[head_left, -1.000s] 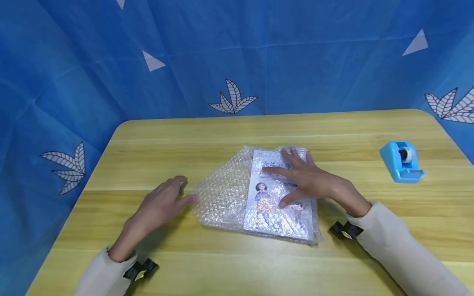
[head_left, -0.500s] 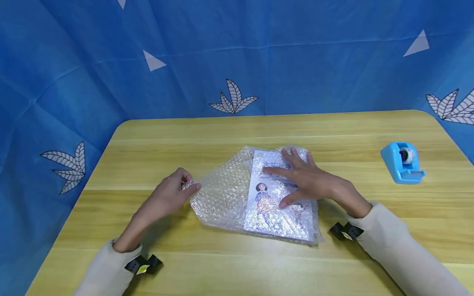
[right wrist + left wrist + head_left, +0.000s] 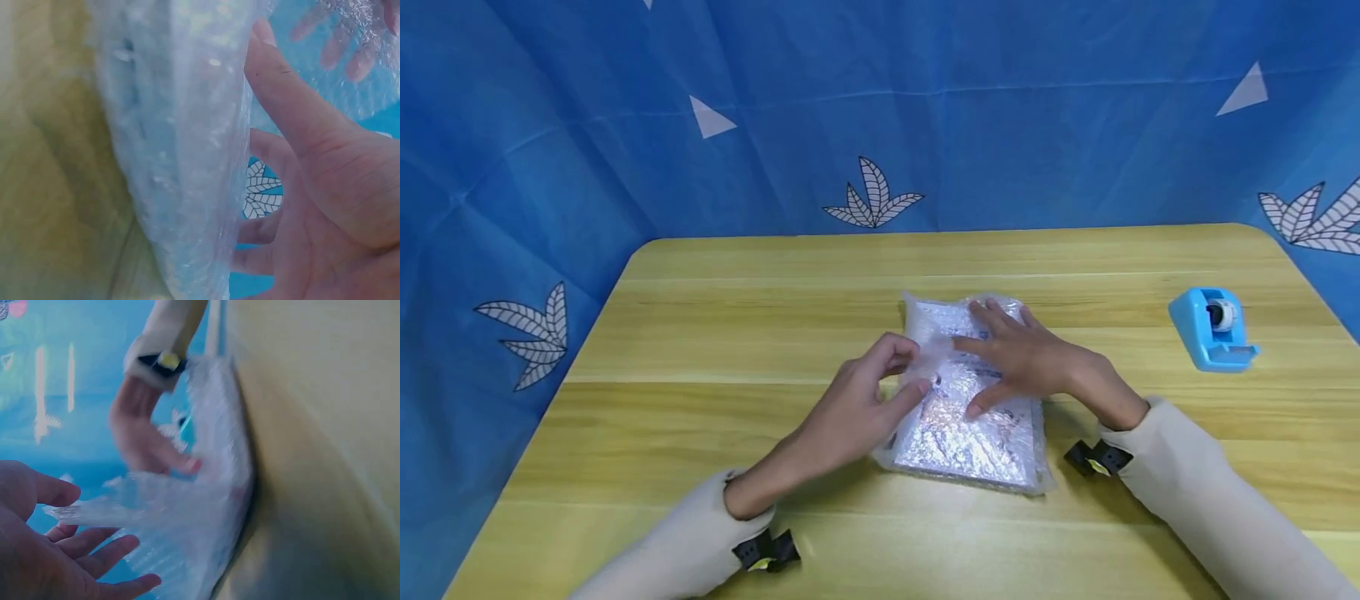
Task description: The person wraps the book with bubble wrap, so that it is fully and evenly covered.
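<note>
A book (image 3: 992, 454) with a printed white cover lies flat at the middle of the table, enclosed in clear bubble wrap (image 3: 922, 317). My left hand (image 3: 853, 412) pinches the tip of the loose wrap flap (image 3: 144, 506) between thumb and index finger and holds it raised over the book's left part; its other fingers are spread behind the film in the left wrist view. With fingers spread, my right hand (image 3: 1030, 362) rests on the upper right of the wrapped book. The folded flap clouds most of the cover print.
A blue tape dispenser (image 3: 1213, 329) with a roll in it stands at the right of the wooden table (image 3: 700, 317). Blue patterned cloth (image 3: 1000, 150) hangs behind the table and along its left side.
My left hand took hold of the bubble wrap's left tip and carried it rightward, folding it across the book. My right hand has stayed on the book.
</note>
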`<state>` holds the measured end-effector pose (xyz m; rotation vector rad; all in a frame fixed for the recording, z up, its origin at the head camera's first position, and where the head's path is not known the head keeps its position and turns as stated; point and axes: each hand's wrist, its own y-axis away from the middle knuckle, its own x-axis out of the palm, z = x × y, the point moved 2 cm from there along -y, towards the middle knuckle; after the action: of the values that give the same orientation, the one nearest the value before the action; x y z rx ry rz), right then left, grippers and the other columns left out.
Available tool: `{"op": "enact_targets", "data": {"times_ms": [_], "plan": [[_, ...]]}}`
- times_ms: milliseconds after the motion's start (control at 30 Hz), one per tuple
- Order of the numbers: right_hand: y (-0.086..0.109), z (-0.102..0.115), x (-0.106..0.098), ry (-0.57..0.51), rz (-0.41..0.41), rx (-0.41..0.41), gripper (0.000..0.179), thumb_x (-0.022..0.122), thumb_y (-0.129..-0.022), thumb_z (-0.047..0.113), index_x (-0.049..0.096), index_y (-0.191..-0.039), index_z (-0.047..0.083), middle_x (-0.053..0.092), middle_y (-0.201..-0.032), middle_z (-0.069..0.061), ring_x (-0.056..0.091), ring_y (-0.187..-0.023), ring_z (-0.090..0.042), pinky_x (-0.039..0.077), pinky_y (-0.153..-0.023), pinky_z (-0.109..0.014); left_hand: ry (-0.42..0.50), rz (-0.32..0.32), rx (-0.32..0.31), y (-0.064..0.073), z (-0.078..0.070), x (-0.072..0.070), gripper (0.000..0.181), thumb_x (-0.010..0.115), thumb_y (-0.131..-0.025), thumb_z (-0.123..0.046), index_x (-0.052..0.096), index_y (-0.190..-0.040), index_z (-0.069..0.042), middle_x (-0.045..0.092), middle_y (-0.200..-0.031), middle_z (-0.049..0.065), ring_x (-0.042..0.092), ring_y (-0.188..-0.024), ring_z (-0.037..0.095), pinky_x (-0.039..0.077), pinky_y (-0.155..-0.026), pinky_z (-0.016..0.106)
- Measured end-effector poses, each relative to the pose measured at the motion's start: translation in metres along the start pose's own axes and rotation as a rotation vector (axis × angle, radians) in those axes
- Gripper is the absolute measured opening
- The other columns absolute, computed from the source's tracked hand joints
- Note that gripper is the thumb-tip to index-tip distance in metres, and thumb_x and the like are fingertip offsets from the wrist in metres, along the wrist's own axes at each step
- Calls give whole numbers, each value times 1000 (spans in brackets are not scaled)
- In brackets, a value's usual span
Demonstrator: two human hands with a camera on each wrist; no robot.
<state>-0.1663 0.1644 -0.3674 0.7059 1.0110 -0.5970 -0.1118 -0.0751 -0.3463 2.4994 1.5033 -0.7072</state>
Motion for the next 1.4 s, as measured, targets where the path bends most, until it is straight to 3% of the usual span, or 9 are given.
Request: {"op": "enact_targets", "data": {"times_ms": [200, 367, 400, 433, 533, 633, 800, 1100, 1400], "plan": [[-4, -2, -8, 78, 67, 13, 93, 68, -92, 64, 47, -153, -3, 12, -166, -36, 9, -153, -55, 11, -116, -76, -61, 78, 39, -10, 2, 27, 28, 61, -106, -20, 58, -129, -5, 66, -136, 15, 64, -123, 27, 48, -108, 47], [-6, -5, -18, 130, 119, -1, 51, 55, -109, 28, 51, -152, 2, 15, -166, -35, 16, -151, -56, 18, -113, -77, -71, 105, 6, -13, 5, 36, 31, 60, -107, -25, 59, -131, -6, 66, -137, 12, 64, -122, 25, 47, -108, 46], [-7, -6, -19, 130, 127, -4, 47, 52, -109, 21, 51, -153, 3, 16, -166, -34, 17, -150, -57, 20, -112, -78, -74, 107, -3, -14, 5, 37, 32, 60, -107, -26, 60, -132, -6, 66, -138, 11, 59, -131, 23, 45, -111, 45], [-8, -6, -21, 125, 132, -5, 45, 50, -110, 17, 52, -153, 5, 18, -166, -34, 19, -150, -56, 21, -111, -79, -75, 114, -14, -14, 6, 37, 32, 60, -106, -27, 60, -132, -7, 67, -135, 9, 63, -122, 23, 46, -109, 43], [-10, -8, -26, 100, 137, -6, 44, 44, -112, 22, 54, -153, 10, 24, -165, -32, 24, -148, -56, 24, -108, -81, -94, 148, -30, -15, 8, 39, 34, 58, -108, -34, 63, -132, -11, 70, -128, 1, 66, -107, 18, 49, -103, 39], [-13, -11, -30, 12, 128, 0, 45, 42, -113, 31, 55, -152, 12, 28, -163, -32, 26, -147, -56, 23, -111, -78, -157, 204, -19, -16, 9, 42, 40, 50, -110, -44, 67, -131, -15, 70, -125, -4, 64, -107, 14, 49, -102, 38], [-17, -13, -35, -130, 118, 40, 57, 37, -113, 45, 51, -154, 8, 30, -162, -32, 22, -150, -54, 18, -120, -68, -338, 272, 69, -18, 10, 46, 45, 37, -114, -42, 70, -133, -17, 67, -138, -2, 55, -134, 15, 39, -114, 45], [-17, -19, -36, -177, 134, -40, 58, 38, -113, 44, 31, -165, 19, 28, -167, -19, 20, -154, -45, 16, -121, -65, -488, 318, 120, -22, 14, 46, 29, 59, -107, -12, 73, -131, -19, 64, -143, -5, 54, -135, 18, 42, -109, 49], [-15, -19, -34, -164, 105, -71, 74, 50, -107, 51, 22, -167, 18, 31, -167, -14, 29, -151, -44, 25, -116, -69, -662, 390, 192, -26, 15, 51, 42, 80, -93, -30, 73, -133, -21, 58, -150, -1, 50, -139, 23, 42, -110, 48]]}}
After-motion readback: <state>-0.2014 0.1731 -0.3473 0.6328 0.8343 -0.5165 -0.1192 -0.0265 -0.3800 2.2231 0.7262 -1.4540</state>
